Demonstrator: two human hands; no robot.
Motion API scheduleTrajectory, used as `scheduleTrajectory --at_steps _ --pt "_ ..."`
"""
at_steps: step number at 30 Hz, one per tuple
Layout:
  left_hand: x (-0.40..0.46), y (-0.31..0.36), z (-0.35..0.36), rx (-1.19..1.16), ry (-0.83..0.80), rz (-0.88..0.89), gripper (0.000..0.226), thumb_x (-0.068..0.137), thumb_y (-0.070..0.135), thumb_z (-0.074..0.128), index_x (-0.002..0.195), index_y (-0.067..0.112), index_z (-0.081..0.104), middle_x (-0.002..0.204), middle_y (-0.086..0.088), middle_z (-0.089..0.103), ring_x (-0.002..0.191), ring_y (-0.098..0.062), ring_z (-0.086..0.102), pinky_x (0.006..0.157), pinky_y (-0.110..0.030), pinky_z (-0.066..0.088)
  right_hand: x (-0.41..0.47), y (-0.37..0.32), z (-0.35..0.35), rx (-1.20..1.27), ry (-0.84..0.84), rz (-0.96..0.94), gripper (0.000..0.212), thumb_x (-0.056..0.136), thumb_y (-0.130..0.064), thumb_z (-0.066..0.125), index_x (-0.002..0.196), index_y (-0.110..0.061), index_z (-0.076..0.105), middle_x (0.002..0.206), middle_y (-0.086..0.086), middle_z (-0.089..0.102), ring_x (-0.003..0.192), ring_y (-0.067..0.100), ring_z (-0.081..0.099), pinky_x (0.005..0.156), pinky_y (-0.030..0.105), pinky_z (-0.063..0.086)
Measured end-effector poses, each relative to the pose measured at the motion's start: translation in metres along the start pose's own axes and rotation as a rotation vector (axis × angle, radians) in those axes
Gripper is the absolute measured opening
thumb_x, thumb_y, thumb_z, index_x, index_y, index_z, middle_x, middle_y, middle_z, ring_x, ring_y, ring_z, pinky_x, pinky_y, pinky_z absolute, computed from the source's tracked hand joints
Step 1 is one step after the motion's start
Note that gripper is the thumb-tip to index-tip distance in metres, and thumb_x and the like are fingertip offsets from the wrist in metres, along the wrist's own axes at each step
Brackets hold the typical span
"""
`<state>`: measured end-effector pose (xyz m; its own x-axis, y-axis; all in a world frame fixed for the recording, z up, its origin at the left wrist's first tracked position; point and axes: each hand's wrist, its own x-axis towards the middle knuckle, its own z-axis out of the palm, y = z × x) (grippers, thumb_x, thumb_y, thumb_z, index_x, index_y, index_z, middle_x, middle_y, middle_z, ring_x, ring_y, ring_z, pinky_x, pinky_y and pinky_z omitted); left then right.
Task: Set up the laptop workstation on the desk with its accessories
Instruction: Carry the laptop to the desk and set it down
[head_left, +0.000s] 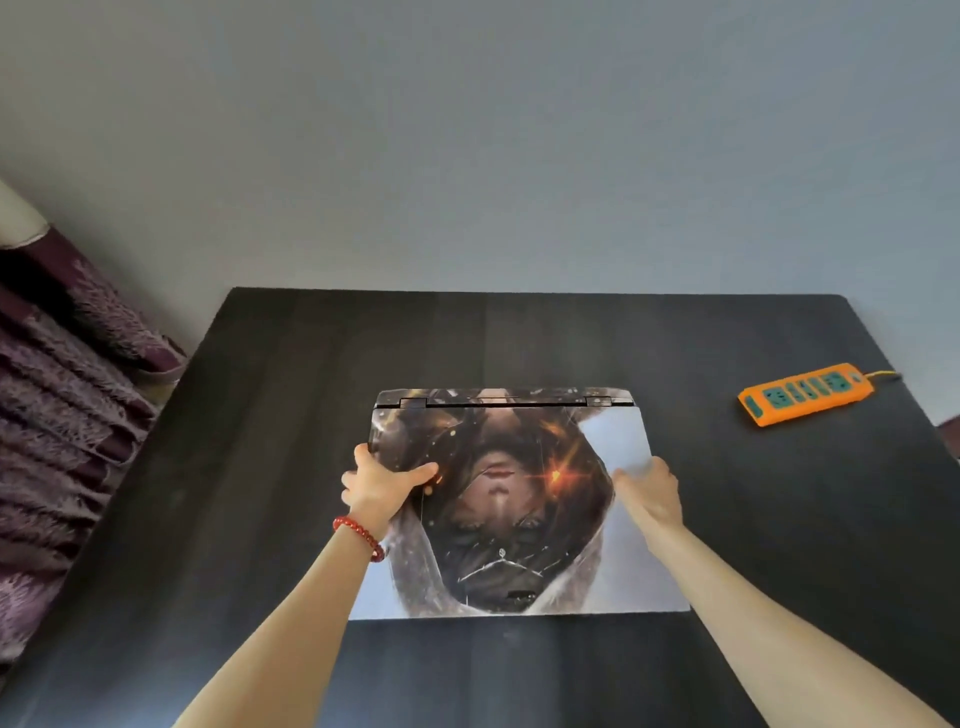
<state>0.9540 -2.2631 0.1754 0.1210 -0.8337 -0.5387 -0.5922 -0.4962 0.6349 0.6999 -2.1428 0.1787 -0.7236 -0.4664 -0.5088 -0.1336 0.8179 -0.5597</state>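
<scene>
One closed laptop (511, 499) on desk (260, 467), left hand (382, 486) and right hand (649, 491) each grasping a side; one orange power strip (802, 394)

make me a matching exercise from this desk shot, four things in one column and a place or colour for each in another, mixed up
Things:
1. laptop
2. power strip
3. bracelet
4. blanket

Descriptions:
A. orange with green sockets, on the desk's far right
B. purple and fuzzy, beside the desk's left edge
C. lid closed, flat in the middle of the desk, held at both side edges
D. red beads, round the left wrist

Pairs: 1-C, 2-A, 3-D, 4-B

The left hand and right hand each grip one side of the laptop.
</scene>
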Motion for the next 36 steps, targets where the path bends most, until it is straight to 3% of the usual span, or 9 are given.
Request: scheduleTrajectory --at_steps 9,23,28,36 --pt "0.052 0.025 0.042 0.031 -0.098 -0.042 0.1 0.065 0.043 0.079 0.14 0.017 0.019 0.14 -0.018 0.029 0.128 -0.038 0.034 0.107 -0.053 0.034 0.054 -0.012 0.007 -0.053 0.066 0.076 0.052 0.092 -0.024 0.044 0.139 -0.01 0.028 0.143 0.015 0.033 0.125 0.042 0.04 0.103 0.054 0.034" --pt "0.059 0.035 0.063 0.122 -0.045 -0.082 0.1 0.068 0.055 0.072 0.142 0.017 0.016 0.143 -0.017 0.028 0.13 -0.037 0.031 0.108 -0.051 0.032 0.08 -0.006 0.009 -0.059 0.009 0.118 0.052 0.093 -0.023 0.041 0.141 -0.01 0.027 0.145 0.015 0.033 0.128 0.042 0.036 0.105 0.052 0.034" --pt "0.065 0.04 0.061 0.193 -0.044 -0.059 0.099 0.071 0.054 0.069 0.144 0.016 0.014 0.146 -0.018 0.026 0.133 -0.038 0.025 0.108 -0.051 0.028 0.084 -0.009 0.015 -0.107 0.024 0.116 0.052 0.094 -0.02 0.039 0.142 -0.006 0.026 0.146 0.016 0.034 0.134 0.036 0.025 0.106 0.048 0.027" --pt "0.058 0.03 0.064 0.343 -0.087 -0.002 0.116 0.068 0.041 0.078 0.146 0.015 -0.003 0.147 -0.02 0.019 0.134 -0.039 0.02 0.11 -0.049 0.024 0.074 -0.006 0.019 -0.184 0.002 0.099 0.075 0.089 -0.027 0.056 0.147 -0.016 0.009 0.153 0.007 0.02 0.138 0.033 0.017 0.107 0.053 0.026"
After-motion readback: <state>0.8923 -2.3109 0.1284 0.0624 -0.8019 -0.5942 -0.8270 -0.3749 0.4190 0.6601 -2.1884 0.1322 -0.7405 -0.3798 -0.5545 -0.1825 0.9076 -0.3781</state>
